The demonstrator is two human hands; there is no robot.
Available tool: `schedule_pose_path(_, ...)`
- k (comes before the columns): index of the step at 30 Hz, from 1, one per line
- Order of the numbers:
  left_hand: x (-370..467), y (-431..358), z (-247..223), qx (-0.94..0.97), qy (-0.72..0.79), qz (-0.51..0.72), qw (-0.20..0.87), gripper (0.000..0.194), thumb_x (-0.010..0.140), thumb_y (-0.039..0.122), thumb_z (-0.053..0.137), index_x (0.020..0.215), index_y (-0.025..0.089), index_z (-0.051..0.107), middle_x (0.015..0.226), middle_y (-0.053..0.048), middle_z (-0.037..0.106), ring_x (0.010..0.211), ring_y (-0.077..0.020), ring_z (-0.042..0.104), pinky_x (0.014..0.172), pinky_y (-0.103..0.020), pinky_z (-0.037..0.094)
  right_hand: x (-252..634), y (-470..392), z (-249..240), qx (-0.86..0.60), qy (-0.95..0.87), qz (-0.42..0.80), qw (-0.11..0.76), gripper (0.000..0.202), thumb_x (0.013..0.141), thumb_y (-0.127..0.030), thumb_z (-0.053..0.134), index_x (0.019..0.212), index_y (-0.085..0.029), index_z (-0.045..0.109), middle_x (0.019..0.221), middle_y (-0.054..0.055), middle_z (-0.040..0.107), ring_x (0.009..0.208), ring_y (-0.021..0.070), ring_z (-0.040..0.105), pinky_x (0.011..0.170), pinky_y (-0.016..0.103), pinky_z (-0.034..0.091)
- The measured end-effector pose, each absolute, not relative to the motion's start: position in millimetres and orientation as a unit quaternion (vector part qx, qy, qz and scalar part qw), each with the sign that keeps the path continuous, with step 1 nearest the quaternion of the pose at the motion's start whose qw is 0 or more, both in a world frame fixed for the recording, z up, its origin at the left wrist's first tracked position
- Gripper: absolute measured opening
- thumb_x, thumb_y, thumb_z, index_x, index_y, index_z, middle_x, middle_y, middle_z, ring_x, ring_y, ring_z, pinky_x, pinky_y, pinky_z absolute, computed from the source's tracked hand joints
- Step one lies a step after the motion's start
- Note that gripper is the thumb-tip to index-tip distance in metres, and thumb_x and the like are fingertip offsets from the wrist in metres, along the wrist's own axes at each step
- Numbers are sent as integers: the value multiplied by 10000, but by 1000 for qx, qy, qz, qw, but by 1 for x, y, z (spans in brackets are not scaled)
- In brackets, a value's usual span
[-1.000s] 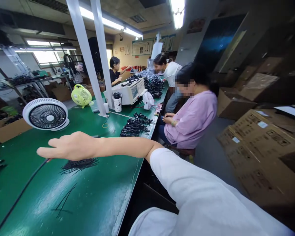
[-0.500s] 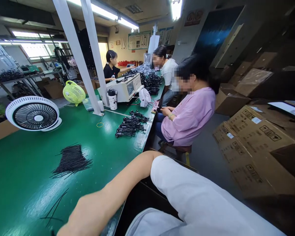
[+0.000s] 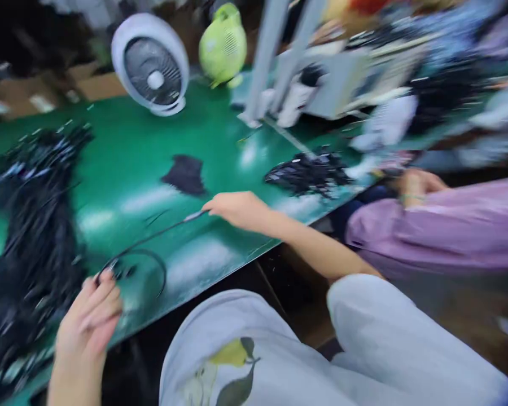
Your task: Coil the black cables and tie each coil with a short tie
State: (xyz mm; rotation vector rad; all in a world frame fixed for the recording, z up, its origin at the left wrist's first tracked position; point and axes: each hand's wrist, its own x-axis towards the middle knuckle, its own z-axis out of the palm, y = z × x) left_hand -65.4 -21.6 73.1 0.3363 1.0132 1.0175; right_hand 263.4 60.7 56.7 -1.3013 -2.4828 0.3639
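Observation:
A thin black cable [image 3: 152,235] is stretched between my two hands above the green table. My left hand [image 3: 93,316], at the lower left, is closed around one part of it, and a loop of the cable hangs beside the fingers. My right hand [image 3: 237,210] pinches the other end by a darker, thicker piece. Left of my left hand lies a large heap of black cables [image 3: 42,225]. Beyond my right hand are a flat stack of short black ties [image 3: 186,173] and a pile of bundled black cables [image 3: 307,173]. Motion blurs the finer details.
A white fan [image 3: 154,79] and a lime-green fan [image 3: 223,48] stand at the table's far side. White posts [image 3: 266,62] rise by a flask [image 3: 295,101] and a pale machine [image 3: 338,82]. A co-worker's pink sleeve [image 3: 449,225] is close on the right. The table edge [image 3: 220,282] runs before me.
The view has swung left and down, bringing my left hand, the cable and the large heap into sight. My right hand, low and partly cut off before, now shows holding the cable's end.

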Motion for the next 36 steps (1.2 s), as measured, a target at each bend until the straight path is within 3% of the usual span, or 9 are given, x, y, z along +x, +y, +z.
schedule_pose_path(2, -69, -29, 62, 74, 403, 557, 723, 527, 1046, 191, 137, 796, 155, 599, 375, 74, 345, 253, -15, 254, 288, -67, 291, 270, 65, 49, -469, -854, 106, 199, 318, 1014, -279, 396, 1193, -192, 643, 1169, 46, 700, 1094, 170, 641, 922, 295, 470)
schedule_pose_path(4, -72, -25, 51, 41, 374, 579, 723, 490, 1060, 243, 175, 849, 113, 598, 414, 88, 341, 265, -1, 274, 298, -58, 282, 273, 70, 39, -458, -856, 81, 225, 345, 1013, -323, 401, 1208, -166, 639, 1168, 86, 699, 1073, 181, 646, 912, 288, 467)
schedule_pose_path(10, -75, -16, 44, 45, 354, 618, 701, 377, 1057, 254, 290, 947, 95, 614, 523, 86, 404, 367, 6, 413, 490, -73, 465, 263, 48, 28, -354, -917, -88, 165, 298, 1002, -268, 415, 1086, -219, 697, 713, 31, 663, 592, 145, 552, 548, 298, 344)
schedule_pose_path(17, -92, -24, 33, 77, 384, 587, 709, 332, 1036, 252, 390, 899, 88, 644, 466, 115, 280, 302, 3, 269, 435, -91, 421, 267, 64, 34, -461, -866, -141, 137, 391, 1030, -268, 316, 1121, -226, 694, 754, 50, 651, 654, 146, 550, 539, 294, 291)
schedule_pose_path(23, -101, -29, 39, 67, 375, 643, 665, 263, 1024, 187, 405, 1075, 79, 640, 526, 105, 372, 354, 12, 359, 562, -90, 490, 264, 67, 26, -449, -880, -103, 113, 389, 1020, -286, 330, 1095, -232, 709, 724, 38, 636, 598, 141, 509, 536, 294, 280)
schedule_pose_path(26, -98, -26, 39, 97, 398, 644, 646, 235, 1008, 155, 419, 997, 95, 647, 526, 108, 403, 356, 12, 363, 625, -124, 532, 259, 60, 28, -445, -885, -94, 98, 366, 1003, -267, 350, 1082, -232, 705, 716, 43, 624, 586, 142, 505, 528, 302, 256)
schedule_pose_path(31, -67, -19, 22, 255, 475, 603, 587, 279, 912, 413, 618, 843, 143, 633, 628, 21, 630, 585, -96, 635, 778, -299, 581, 227, 27, 42, -229, -970, 73, 27, 303, 951, -123, 389, 921, -211, 677, 709, 24, 630, 620, 124, 549, 553, 276, 292)
schedule_pose_path(34, -42, -26, 14, 392, 494, 529, 568, 361, 875, 506, 628, 965, 157, 654, 973, -93, 734, 922, -196, 697, 890, -349, 537, 196, 14, 55, -145, -975, 163, 38, 288, 997, -224, 393, 863, -201, 646, 734, 10, 638, 628, 112, 546, 562, 260, 319)
schedule_pose_path(36, -32, -33, 13, 458, 490, 461, 581, 339, 906, 490, 588, 967, 163, 652, 888, -77, 729, 861, -182, 680, 859, -326, 519, 180, 20, 62, -184, -964, 172, 86, 305, 1010, -279, 388, 881, -191, 650, 773, 16, 640, 669, 112, 554, 581, 253, 340)
